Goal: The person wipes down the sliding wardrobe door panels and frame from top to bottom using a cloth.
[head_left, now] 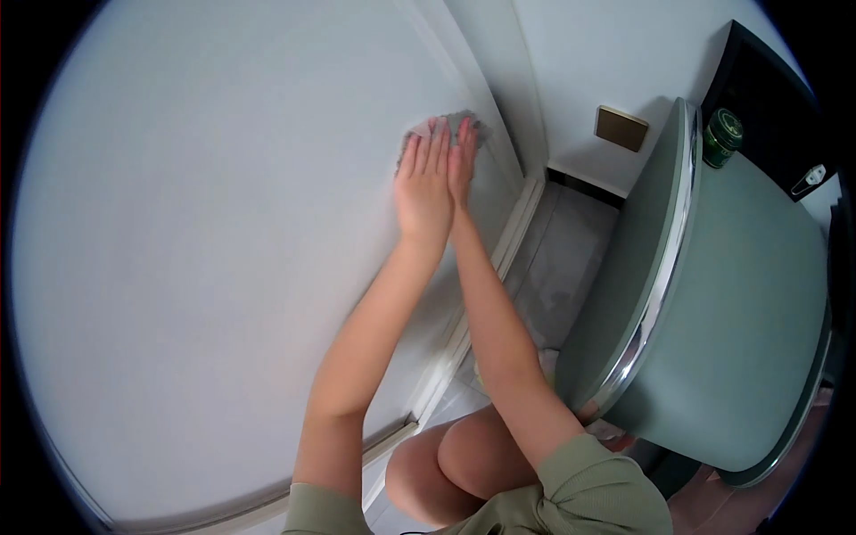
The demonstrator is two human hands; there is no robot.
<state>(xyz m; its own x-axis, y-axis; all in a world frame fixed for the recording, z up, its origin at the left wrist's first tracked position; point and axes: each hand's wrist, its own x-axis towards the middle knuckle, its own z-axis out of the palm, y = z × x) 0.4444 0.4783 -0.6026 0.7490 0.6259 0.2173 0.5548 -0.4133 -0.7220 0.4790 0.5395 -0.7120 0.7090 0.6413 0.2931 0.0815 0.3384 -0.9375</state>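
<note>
My left hand [423,192] lies flat with its fingers stretched out, pressing a cloth [426,127] against a large white panel [223,223]. The cloth is pinkish in the middle with fuzzy grey edges, and my palm and fingers cover much of it. Close beside it, my right hand [461,165] also has its fingers stretched out flat on the right part of the cloth. The two hands touch near the wrists. Both forearms reach up from the bottom of the view.
A pale raised frame [504,259] edges the panel. On the right stands a green-grey chair or seat [731,312] with a chrome rim, with a green jar [723,138] and a dark screen-like panel [758,98] behind it. A bronze wall plate [621,128] is on the wall above grey floor tiles [566,259].
</note>
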